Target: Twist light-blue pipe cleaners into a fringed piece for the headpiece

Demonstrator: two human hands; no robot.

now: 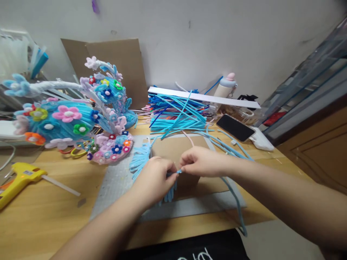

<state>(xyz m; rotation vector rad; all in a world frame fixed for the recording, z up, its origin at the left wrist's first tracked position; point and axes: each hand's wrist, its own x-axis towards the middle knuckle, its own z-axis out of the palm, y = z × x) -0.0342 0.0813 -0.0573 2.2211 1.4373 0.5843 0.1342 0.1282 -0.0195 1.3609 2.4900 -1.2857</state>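
Note:
My left hand and my right hand are close together over a brown cardboard piece, both with fingers closed in a pinch. Between their fingertips shows a short bit of light blue pipe cleaner. Looped light blue pipe cleaners form a fringe along the cardboard's left side, and more loops hang below my left hand, which partly covers them. Long loose blue pipe cleaners trail from the right side past the table's front edge. Under the cardboard lies a grey cutting mat.
Flower-covered pipe cleaner decorations stand at the left, near a yellow glue gun. Behind the cardboard is a pile of blue pipe cleaners with a white strip across it. A phone and a bottle are back right.

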